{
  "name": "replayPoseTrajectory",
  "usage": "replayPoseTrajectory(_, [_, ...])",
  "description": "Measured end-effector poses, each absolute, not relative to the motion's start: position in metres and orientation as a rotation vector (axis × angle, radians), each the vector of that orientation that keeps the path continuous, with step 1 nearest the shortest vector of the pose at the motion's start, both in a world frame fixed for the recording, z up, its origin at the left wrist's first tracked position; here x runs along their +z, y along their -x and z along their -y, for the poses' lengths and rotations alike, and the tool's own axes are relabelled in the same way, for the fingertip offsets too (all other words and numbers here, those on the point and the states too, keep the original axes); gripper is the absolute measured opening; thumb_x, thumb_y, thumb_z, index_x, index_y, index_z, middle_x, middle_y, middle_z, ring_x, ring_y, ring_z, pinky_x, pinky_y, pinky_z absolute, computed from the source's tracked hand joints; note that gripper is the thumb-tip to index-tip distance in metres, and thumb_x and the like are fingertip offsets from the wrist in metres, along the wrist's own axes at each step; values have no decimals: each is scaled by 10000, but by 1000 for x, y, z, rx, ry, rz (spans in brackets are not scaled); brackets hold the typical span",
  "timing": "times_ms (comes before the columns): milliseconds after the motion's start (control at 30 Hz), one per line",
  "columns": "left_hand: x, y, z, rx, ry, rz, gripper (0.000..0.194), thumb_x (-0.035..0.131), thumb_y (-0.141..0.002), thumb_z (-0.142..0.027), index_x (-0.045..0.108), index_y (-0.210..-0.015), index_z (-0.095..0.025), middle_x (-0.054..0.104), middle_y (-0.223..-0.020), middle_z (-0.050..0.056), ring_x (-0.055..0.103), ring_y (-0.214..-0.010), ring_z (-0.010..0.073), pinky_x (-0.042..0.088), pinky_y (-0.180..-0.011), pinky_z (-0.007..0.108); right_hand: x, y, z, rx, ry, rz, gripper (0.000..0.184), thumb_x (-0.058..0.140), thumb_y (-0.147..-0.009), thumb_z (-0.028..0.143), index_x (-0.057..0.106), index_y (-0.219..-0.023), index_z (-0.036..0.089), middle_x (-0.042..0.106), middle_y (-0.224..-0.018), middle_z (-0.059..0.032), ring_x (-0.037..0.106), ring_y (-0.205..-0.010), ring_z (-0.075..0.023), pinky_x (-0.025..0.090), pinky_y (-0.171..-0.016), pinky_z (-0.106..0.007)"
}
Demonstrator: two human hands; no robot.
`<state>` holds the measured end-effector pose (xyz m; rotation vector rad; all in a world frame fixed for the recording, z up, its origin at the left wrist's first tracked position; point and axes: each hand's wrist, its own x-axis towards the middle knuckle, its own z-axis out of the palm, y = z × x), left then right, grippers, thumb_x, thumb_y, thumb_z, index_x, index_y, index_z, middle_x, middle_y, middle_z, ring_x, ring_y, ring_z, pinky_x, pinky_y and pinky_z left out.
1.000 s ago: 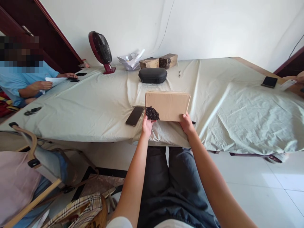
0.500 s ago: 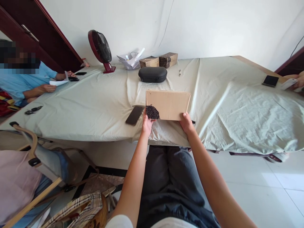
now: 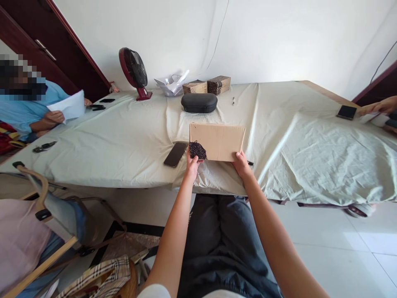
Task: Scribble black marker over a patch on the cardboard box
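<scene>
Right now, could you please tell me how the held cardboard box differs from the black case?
The cardboard box is tan and square-cornered; the black case is rounded. The left hand and right hand hold the box, while the case rests on the cloth-covered table.

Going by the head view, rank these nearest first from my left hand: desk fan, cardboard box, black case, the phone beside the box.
1. Cardboard box, touching the left hand
2. Phone, just left
3. Black case, beyond the box
4. Desk fan, back left
</scene>
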<state>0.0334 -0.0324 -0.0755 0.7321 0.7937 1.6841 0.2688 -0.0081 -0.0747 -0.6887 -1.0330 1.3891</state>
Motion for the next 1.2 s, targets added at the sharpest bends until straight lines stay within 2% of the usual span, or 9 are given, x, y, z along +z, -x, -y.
replayPoseTrajectory(233, [-78, -34, 31, 1691, -702, -819, 902, 911, -718, -420, 543, -1541, -394, 693, -1413, 62, 695, -1049, 219, 543, -777, 319, -71, -269, 11, 1363, 681, 1064, 693, 854, -768, 639, 680, -1385, 376, 757, -1420, -24, 620, -1459, -333, 582, -1158, -482])
replayPoseTrajectory(400, [-81, -33, 29, 1686, -698, -826, 920, 928, -678, -411, 550, -1515, -371, 711, -1322, 65, 687, -1031, 225, 520, -788, 326, -74, -269, 10, 1360, 640, 1111, 636, 819, -840, 605, 676, -1414, 372, 727, -1478, -10, 573, -1508, -324, 527, -1227, -485])
replayPoseTrajectory(533, [-84, -33, 26, 1690, -699, -837, 996, 967, -599, -419, 545, -1500, -365, 691, -1360, 78, 671, -1007, 220, 519, -793, 324, -78, -271, 8, 1347, 600, 1132, 611, 803, -876, 576, 671, -1439, 380, 709, -1507, -3, 560, -1523, -320, 485, -1267, -494])
replayPoseTrajectory(767, [-90, -32, 23, 1696, -710, -828, 1041, 986, -576, -427, 527, -1509, -375, 672, -1409, 72, 672, -1046, 240, 533, -796, 342, -79, -273, 6, 1327, 680, 1166, 740, 787, -841, 652, 623, -1499, 356, 716, -1500, -31, 555, -1529, -336, 504, -1248, -502])
replayPoseTrajectory(933, [-91, -32, 22, 1690, -730, -841, 1044, 994, -585, -395, 528, -1519, -371, 665, -1452, 84, 681, -1126, 270, 546, -810, 354, -79, -272, 7, 1328, 637, 1162, 730, 789, -849, 626, 617, -1506, 358, 692, -1533, -25, 569, -1518, -324, 491, -1260, -491])
replayPoseTrajectory(1200, [-91, -31, 21, 1673, -742, -879, 1082, 998, -572, -425, 519, -1542, -380, 652, -1496, 105, 707, -1139, 273, 580, -816, 362, -80, -272, 6, 1283, 705, 1231, 763, 744, -853, 698, 603, -1507, 332, 696, -1527, -52, 597, -1487, -326, 526, -1219, -488])
